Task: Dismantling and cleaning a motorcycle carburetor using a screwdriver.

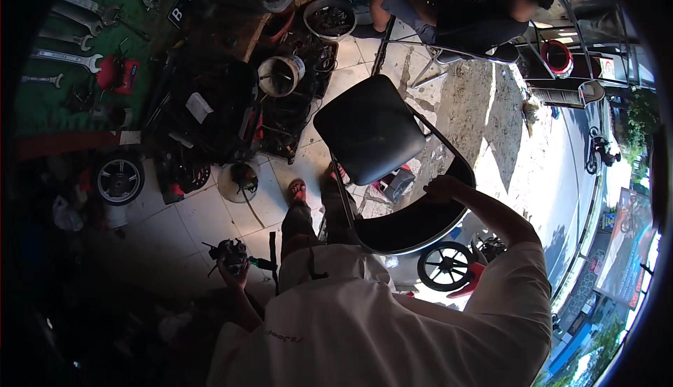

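Black chair (pixel 370 131) – backrest (pixel 413 228) clamped in right hand (pixel 440 188); left hand (pixel 235 275) clasps dark mechanical part (pixel 229 254).

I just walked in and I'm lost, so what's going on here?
The person's right hand grips the backrest of a black chair, while the left hand holds a dark mechanical part. A spoked wheel is beside the chair, and another person sits farther off.

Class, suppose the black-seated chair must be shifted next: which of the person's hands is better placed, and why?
Probably the right hand: it grips the backrest of the black-seated chair. The left hand is away from the chair, occupied with a dark mechanical part.
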A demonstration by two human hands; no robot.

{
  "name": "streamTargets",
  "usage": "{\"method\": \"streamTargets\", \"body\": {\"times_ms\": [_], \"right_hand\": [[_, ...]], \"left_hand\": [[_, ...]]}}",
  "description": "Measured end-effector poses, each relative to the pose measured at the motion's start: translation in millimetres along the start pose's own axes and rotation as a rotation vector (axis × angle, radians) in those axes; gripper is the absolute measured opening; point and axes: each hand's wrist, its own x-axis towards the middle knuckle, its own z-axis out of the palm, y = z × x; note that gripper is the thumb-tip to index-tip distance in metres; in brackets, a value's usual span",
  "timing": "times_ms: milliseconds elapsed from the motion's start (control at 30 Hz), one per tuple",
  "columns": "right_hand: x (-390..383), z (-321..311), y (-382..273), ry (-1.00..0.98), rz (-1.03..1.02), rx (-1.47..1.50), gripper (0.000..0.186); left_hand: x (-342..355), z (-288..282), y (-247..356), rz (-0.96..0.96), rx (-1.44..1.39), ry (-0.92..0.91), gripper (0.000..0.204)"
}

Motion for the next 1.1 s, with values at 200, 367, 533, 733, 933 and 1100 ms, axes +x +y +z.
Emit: {"method": "streamTargets", "body": {"times_ms": [200,367,533,733,933,1100], "right_hand": [[47,-37,97,-0.159,0.026,-0.181,0.051],[74,-16,193,-0.079,-0.078,-0.300,0.051],[104,-6,196,-0.331,0.353,-0.254,0.083],[104,67,216,-0.029,0.268,-0.287,0.074],[133,49,193,-0.038,0.326,-0.195,0.062],[167,97,93,-0.213,0.395,0.148,0.052]], "left_hand": [[-55,-38,-65,0.015,-0.238,-0.008,0.057],[-117,-72,-127,0.086,-0.317,0.012,0.067],[-161,-65,-150,-0.127,-0.732,0.450,0.079],[-156,-101,-176,0.201,0.009,0.577,0.069],[-145,-73,-155,0.144,0.055,0.487,0.062],[-116,-8,-109,0.087,0.113,0.416,0.057]]}}
